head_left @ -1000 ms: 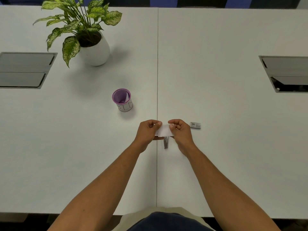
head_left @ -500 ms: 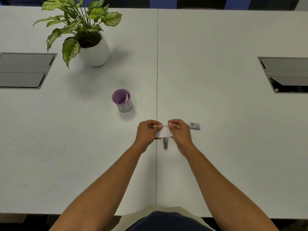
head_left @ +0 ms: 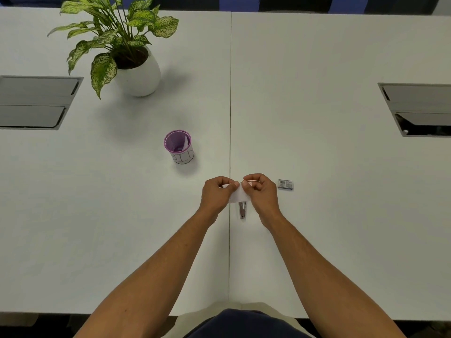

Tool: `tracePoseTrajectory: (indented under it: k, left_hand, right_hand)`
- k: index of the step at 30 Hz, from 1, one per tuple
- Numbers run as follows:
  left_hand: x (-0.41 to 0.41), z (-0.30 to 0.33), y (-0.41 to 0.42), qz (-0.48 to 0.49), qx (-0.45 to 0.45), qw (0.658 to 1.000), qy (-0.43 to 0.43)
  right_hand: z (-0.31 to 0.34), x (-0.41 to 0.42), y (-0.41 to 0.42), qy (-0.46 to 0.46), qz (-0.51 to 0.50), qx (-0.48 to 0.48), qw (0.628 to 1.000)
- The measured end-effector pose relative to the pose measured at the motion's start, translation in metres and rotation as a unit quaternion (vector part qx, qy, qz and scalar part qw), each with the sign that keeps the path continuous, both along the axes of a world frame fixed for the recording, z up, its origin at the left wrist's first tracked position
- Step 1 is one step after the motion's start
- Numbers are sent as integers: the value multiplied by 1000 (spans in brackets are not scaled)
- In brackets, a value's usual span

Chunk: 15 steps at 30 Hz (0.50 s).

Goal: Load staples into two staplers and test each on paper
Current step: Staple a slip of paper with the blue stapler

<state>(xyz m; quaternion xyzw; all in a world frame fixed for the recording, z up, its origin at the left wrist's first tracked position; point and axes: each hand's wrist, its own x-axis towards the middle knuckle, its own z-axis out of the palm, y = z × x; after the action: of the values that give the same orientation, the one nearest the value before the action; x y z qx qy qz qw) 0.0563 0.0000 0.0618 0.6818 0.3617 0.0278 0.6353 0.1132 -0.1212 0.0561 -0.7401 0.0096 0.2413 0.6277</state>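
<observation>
A small white piece of paper (head_left: pixel 238 195) is held just above the table between both hands. My left hand (head_left: pixel 216 195) pinches its left edge and my right hand (head_left: pixel 262 193) pinches its right edge at the top. Under the paper a small metal stapler (head_left: pixel 242 209) lies on the table, its rear end pointing toward me; its front is hidden by the paper. A small staple box (head_left: pixel 285 184) lies flat just right of my right hand. A second stapler cannot be made out.
A purple mesh cup (head_left: pixel 179 146) with a paper label and something white inside stands left of the table seam. A potted plant in a white pot (head_left: pixel 138 74) is at the back left. Grey cable hatches (head_left: pixel 36 102) (head_left: pixel 417 109) sit in both table sides.
My hands have drawn closer together over the paper, which now looks narrower and slightly tilted. The stapler and staple box stay where they were.
</observation>
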Motion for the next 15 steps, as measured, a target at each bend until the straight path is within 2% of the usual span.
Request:
tracePoseTrajectory:
  k: [7,15]
  left_hand:
    - [-3,-1,6,-43,-52,998,-3]
    - [-16,-4,11,-102,-97,990,2]
  right_hand:
    - [-1,-1,-2,46,-26,24,998]
    - [-6,-5,-11,102,-1,47,994]
